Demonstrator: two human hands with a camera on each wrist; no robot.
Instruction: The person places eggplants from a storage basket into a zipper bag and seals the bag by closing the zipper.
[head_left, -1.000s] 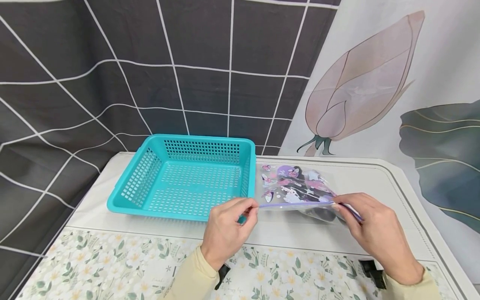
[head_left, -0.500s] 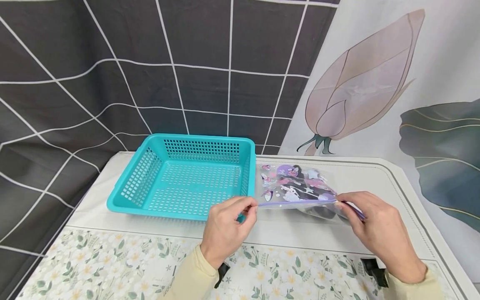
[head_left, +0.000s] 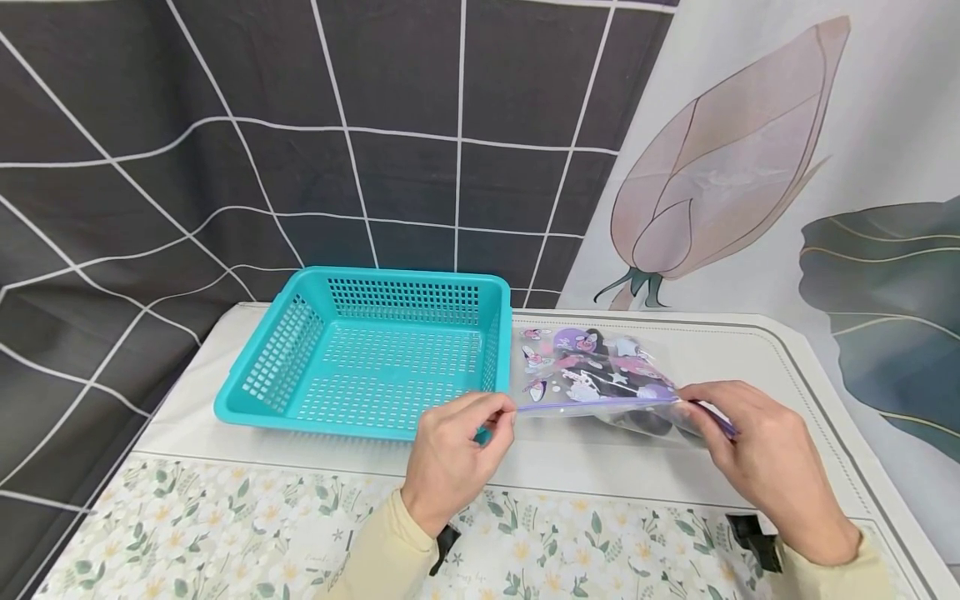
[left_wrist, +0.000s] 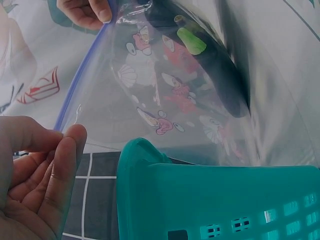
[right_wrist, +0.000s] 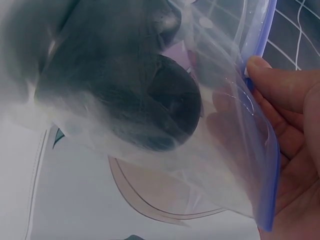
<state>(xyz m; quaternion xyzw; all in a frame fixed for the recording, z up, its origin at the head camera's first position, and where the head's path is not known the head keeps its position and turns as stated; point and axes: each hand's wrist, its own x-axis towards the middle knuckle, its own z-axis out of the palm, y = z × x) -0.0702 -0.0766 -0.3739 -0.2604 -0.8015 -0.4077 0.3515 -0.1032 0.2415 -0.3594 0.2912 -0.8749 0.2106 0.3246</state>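
A clear zip-top bag (head_left: 543, 367) printed with pink and purple cartoon figures lies on the white tabletop, its purple zip strip (head_left: 585, 406) toward me. Inside is a dark eggplant (left_wrist: 220, 75) with a green cap, plain in the left wrist view. Dark rounded shapes (right_wrist: 172, 107) fill much of the bag in the right wrist view. Between thumb and forefinger, my left hand (head_left: 457, 462) pinches the strip's left end. My right hand (head_left: 765, 467) pinches the strip farther right, thumb and forefinger on it, and a short length of strip runs on past the fingertips under that hand.
A turquoise plastic basket (head_left: 232, 408) with perforated walls stands directly left of the bag, near my left hand; nothing lies in it. A floral mat (head_left: 247, 533) covers the table's front. Behind the table hang a dark grid-patterned cloth (head_left: 405, 83) and a pale flower-printed one (head_left: 885, 125).
My right hand has slid slightly to the right along the zip strip. My left hand keeps its pinch at the left end, and the basket stands unmoved.
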